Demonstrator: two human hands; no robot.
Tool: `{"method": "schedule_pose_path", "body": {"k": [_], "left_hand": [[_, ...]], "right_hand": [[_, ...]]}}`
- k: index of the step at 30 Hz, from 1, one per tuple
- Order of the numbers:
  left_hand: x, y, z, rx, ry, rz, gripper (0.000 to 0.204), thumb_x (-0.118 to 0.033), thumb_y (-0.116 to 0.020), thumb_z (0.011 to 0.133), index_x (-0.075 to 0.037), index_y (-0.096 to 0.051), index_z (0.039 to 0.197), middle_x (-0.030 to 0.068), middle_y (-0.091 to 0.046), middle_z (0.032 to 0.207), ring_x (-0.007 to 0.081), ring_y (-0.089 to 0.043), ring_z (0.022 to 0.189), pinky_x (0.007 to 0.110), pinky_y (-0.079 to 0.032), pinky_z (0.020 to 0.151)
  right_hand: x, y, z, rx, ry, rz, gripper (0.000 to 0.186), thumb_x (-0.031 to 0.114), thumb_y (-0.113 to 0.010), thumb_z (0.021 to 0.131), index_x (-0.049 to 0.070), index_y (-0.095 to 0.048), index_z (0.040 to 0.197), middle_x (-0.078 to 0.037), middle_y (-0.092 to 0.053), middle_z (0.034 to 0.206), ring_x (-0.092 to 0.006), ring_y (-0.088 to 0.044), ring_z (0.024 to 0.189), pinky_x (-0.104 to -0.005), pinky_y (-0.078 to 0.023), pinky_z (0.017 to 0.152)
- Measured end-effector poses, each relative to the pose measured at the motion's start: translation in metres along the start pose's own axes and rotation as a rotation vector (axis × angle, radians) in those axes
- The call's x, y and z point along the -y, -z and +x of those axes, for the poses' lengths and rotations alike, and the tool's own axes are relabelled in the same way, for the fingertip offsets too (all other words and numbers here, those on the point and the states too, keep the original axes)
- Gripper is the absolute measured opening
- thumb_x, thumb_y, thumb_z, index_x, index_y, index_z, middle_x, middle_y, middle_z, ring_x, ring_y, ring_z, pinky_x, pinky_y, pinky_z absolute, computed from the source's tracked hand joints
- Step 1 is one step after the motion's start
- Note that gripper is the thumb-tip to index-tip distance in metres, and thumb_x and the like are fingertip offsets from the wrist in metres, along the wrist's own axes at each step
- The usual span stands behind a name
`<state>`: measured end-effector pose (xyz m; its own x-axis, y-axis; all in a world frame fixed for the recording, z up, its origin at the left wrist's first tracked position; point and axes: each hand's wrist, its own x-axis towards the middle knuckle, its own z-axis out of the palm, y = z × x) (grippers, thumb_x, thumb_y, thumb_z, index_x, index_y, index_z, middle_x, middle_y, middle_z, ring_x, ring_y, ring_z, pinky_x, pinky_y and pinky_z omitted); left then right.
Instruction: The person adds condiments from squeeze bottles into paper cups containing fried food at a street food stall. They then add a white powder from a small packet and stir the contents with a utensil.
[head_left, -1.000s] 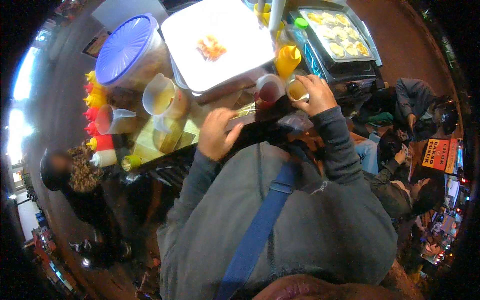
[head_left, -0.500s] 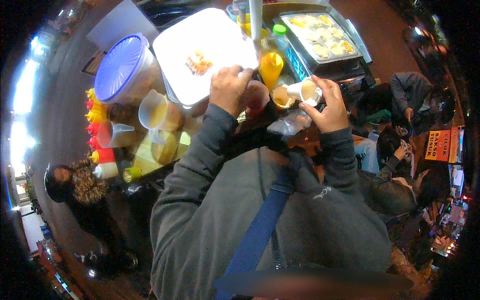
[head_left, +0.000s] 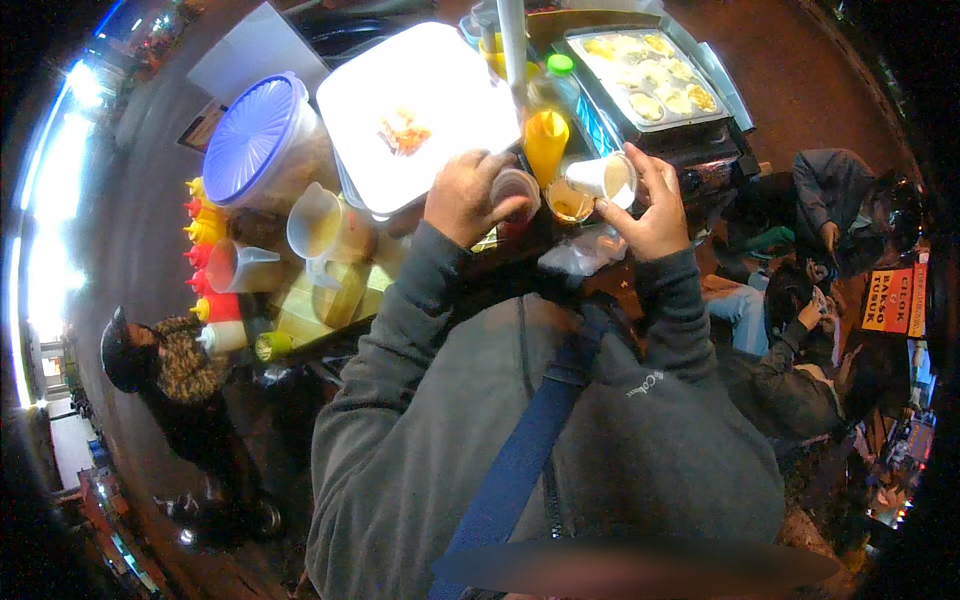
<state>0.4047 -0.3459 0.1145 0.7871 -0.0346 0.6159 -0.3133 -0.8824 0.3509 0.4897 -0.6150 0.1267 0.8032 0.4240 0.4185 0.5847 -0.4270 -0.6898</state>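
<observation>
My right hand [head_left: 655,210] pinches a small white cup [head_left: 592,178] between thumb and fingers. The cup is tipped sideways, its pale inside showing, right above a small tub [head_left: 569,203] with brownish contents. My left hand [head_left: 468,198] is at the near right corner of a white square tray [head_left: 350,90], closed on the rim of a clear plastic cup [head_left: 517,190] with reddish contents. Some of its fingers are hidden. Shredded orange food [head_left: 404,132] lies on the tray. A yellow squeeze bottle [head_left: 545,145] stands behind the tub.
A hot plate with round moulds [head_left: 650,80] holds cooking batter at the far right. To the left are a purple-lidded container [head_left: 245,140], a measuring jug [head_left: 318,222] and several sauce bottles [head_left: 205,255]. A plastic bag [head_left: 580,250] lies before the tub. People sit at right.
My left hand has shifted from the tray's edge onto the clear cup, its thumb now showing at the rim. The white cup in my right hand has tilted a little and stays above the tub.
</observation>
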Motion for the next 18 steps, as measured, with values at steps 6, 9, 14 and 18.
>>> {"method": "schedule_pose_path", "body": {"k": [6,9,14,18], "left_hand": [[0.005,-0.012,0.005,0.082,-0.07,0.158,0.033,-0.013,-0.079,0.066,-0.01,-0.066,0.097,0.0124,-0.061,0.08,0.0334,-0.062,0.076,0.042,-0.051,0.068],[0.011,-0.006,0.009,0.165,-0.054,0.077,0.039,-0.013,-0.08,0.061,-0.012,-0.065,0.097,0.0103,-0.061,0.079,0.0335,-0.063,0.075,0.041,-0.053,0.065],[0.019,0.005,0.011,0.174,-0.144,0.059,0.022,-0.012,-0.072,0.068,-0.011,-0.065,0.089,0.009,-0.065,0.079,0.0305,-0.065,0.07,0.039,-0.053,0.06],[0.02,-0.004,0.009,0.154,-0.16,0.06,0.032,-0.009,-0.074,0.068,-0.011,-0.065,0.099,0.0108,-0.061,0.085,0.032,-0.064,0.081,0.041,-0.054,0.069]], "right_hand": [[-0.011,0.0,0.0,-0.01,-0.001,0.065,0.078,0.024,-0.085,0.07,0.007,-0.053,0.139,-0.018,-0.053,0.123,-0.0316,-0.056,0.114,-0.0392,-0.047,0.1],[-0.012,0.0,0.0,-0.041,0.006,0.065,0.078,0.024,-0.086,0.069,0.007,-0.054,0.138,-0.018,-0.054,0.122,-0.0315,-0.057,0.113,-0.0391,-0.047,0.099],[-0.013,0.003,-0.001,0.008,-0.045,0.036,0.074,0.016,-0.083,0.075,0.006,-0.052,0.141,-0.014,-0.048,0.131,-0.0254,-0.056,0.121,-0.0364,-0.048,0.102],[-0.016,0.002,-0.001,0.02,-0.047,0.046,0.074,0.016,-0.084,0.075,0.005,-0.052,0.141,-0.014,-0.048,0.131,-0.0255,-0.056,0.122,-0.0366,-0.048,0.102]]}}
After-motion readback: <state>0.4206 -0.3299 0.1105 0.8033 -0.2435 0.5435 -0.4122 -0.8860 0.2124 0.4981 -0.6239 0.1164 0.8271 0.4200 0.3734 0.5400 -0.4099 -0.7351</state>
